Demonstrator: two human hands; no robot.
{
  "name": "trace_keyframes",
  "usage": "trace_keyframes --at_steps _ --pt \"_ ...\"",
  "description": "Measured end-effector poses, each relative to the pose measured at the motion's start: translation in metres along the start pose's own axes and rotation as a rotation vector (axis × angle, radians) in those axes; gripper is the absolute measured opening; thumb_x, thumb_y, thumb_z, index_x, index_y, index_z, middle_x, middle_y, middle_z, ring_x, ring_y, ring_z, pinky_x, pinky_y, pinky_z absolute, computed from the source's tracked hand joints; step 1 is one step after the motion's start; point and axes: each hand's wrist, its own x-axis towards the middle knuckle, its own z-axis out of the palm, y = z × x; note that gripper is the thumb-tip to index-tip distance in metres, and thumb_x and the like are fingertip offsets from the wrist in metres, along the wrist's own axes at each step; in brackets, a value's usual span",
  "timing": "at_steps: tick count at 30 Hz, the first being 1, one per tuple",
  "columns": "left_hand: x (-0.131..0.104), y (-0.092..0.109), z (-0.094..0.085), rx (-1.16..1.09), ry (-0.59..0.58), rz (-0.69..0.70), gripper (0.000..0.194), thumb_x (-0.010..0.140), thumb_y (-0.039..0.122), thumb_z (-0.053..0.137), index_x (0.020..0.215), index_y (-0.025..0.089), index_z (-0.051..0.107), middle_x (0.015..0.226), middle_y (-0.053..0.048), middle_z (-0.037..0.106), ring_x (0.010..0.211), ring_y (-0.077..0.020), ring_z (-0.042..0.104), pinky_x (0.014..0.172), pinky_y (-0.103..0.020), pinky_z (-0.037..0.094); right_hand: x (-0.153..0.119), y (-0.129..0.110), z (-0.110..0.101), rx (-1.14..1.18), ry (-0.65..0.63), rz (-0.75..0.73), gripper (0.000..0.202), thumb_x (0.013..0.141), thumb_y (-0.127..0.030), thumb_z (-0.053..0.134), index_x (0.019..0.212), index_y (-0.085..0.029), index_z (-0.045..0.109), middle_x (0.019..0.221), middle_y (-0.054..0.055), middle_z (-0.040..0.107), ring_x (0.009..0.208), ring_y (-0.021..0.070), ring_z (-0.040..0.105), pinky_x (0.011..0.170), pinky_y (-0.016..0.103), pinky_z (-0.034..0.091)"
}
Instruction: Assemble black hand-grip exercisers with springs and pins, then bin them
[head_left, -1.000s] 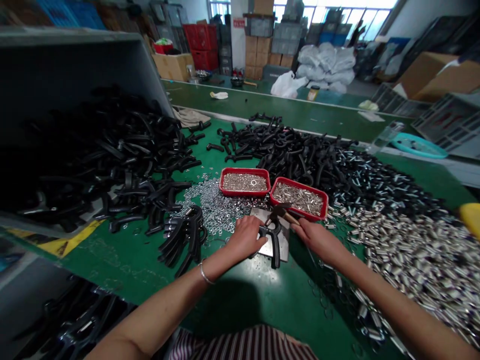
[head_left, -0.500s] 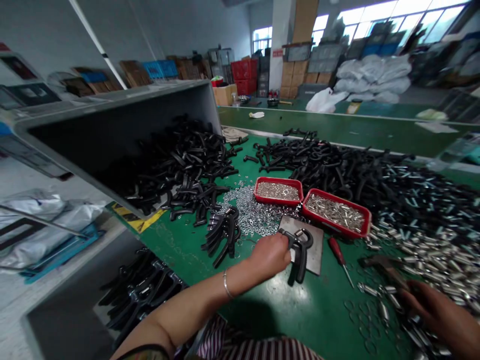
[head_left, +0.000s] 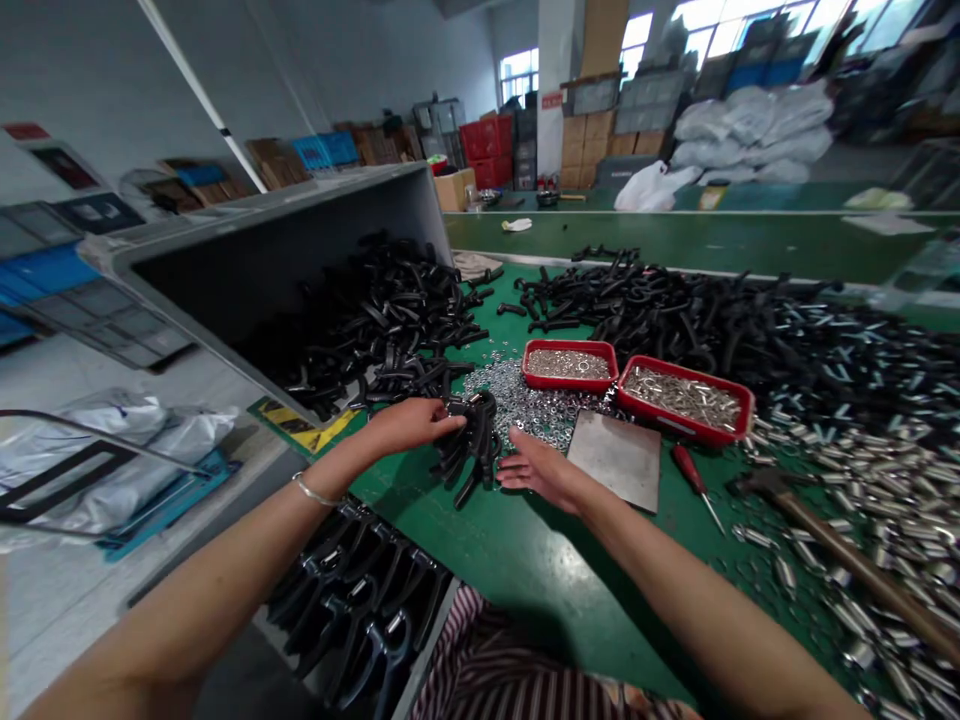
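Note:
My left hand [head_left: 411, 424] is at the small stack of black plastic handles [head_left: 480, 440], thumb and fingers closed on a black handle at its upper left; the fingertips are partly hidden. To the right of the stack, my right hand [head_left: 538, 472] has its fingers apart and holds nothing. Beside it lies a bare square metal plate [head_left: 616, 460]. A hammer [head_left: 817, 520] with a wooden shaft rests on the right, among metal cylinders [head_left: 870, 460]. Between plate and hammer is a red-handled screwdriver [head_left: 694, 480].
Small metal rings [head_left: 514, 390] lie scattered behind the stack. Two red trays [head_left: 570, 382] of small metal parts stand behind the plate. A tipped grey bin [head_left: 277, 215] spills black handles at left. A lower bin [head_left: 442, 640] holds assembled handles. More black handles [head_left: 675, 310] are heaped behind.
My left hand has moved left from the metal plate to the stack, taking the black handle off the plate. My right hand has let go of the hammer and come to the stack.

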Motion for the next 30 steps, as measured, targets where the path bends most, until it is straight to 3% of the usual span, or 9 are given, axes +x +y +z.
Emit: trace_keyframes --at_steps 2,6,9,15,19,22,27,30 --pt "0.003 -0.005 -0.002 -0.093 -0.109 -0.066 0.079 0.081 0.084 0.031 0.082 0.015 0.069 0.082 -0.014 0.073 0.078 -0.028 0.068 0.072 -0.034 0.049 0.019 0.001 0.008 -0.02 -0.014 0.07 0.052 0.086 -0.071 0.055 0.096 -0.021 0.059 0.076 0.003 0.064 0.069 0.0165 0.064 0.082 0.039 0.055" --pt "0.023 -0.016 0.002 -0.508 -0.546 -0.15 0.093 0.074 0.094 0.023 0.084 0.014 0.071 0.09 -0.018 0.075 0.084 -0.029 0.07 0.076 -0.037 0.055 0.031 -0.004 0.017 -0.048 -0.048 0.164 0.06 0.083 -0.08 0.048 0.093 -0.022 0.059 0.071 0.0 0.062 0.066 0.0163 0.061 0.081 0.04 0.053" --pt "0.038 -0.024 0.012 -0.65 -0.69 -0.122 0.095 0.072 0.095 0.026 0.086 0.013 0.071 0.094 -0.019 0.075 0.09 -0.0297 0.07 0.08 -0.038 0.056 0.032 -0.008 0.021 -0.034 -0.048 0.18 0.063 0.082 -0.083 0.046 0.096 -0.023 0.058 0.074 0.001 0.063 0.068 0.0169 0.062 0.081 0.04 0.053" --pt "0.04 -0.036 0.015 -0.758 -0.743 -0.126 0.091 0.074 0.093 0.027 0.086 0.014 0.071 0.099 -0.017 0.074 0.091 -0.0297 0.069 0.081 -0.039 0.057 0.029 -0.001 0.024 -0.016 -0.003 0.138 0.055 0.082 -0.074 0.058 0.098 -0.022 0.06 0.083 0.001 0.064 0.072 0.0158 0.061 0.084 0.039 0.05" --pt "0.033 -0.037 0.011 -0.804 -0.713 -0.164 0.083 0.08 0.087 0.031 0.096 0.017 0.072 0.1 -0.015 0.074 0.097 -0.0309 0.068 0.077 -0.039 0.058 0.026 -0.001 0.021 -0.014 -0.12 0.122 0.043 0.08 -0.058 0.073 0.093 -0.018 0.065 0.089 0.004 0.068 0.082 0.016 0.063 0.089 0.035 0.047" --pt "0.029 -0.031 0.008 -0.778 -0.711 -0.201 0.073 0.081 0.081 0.041 0.099 0.018 0.073 0.098 -0.014 0.075 0.099 -0.0326 0.069 0.076 -0.039 0.057 0.025 -0.008 0.023 -0.002 -0.183 0.231 0.052 0.084 -0.066 0.062 0.094 -0.016 0.068 0.088 0.007 0.07 0.079 0.0175 0.064 0.088 0.037 0.048" --pt "0.011 -0.023 0.002 -0.881 -0.681 -0.148 0.066 0.085 0.075 0.042 0.103 0.02 0.074 0.099 -0.011 0.076 0.098 -0.0304 0.069 0.08 -0.04 0.056 0.012 -0.007 0.05 -0.037 -0.033 0.151 0.04 0.084 -0.056 0.069 0.094 -0.018 0.067 0.096 0.007 0.072 0.086 0.0184 0.065 0.088 0.038 0.049" --pt "-0.003 -0.027 0.0 -0.877 -0.69 -0.09 0.062 0.086 0.074 0.045 0.109 0.023 0.073 0.111 -0.007 0.075 0.103 -0.0282 0.068 0.082 -0.038 0.055 -0.005 0.006 0.068 0.033 -0.048 0.137 0.04 0.082 -0.054 0.073 0.1 -0.019 0.067 0.108 0.007 0.071 0.094 0.0187 0.064 0.092 0.038 0.048"
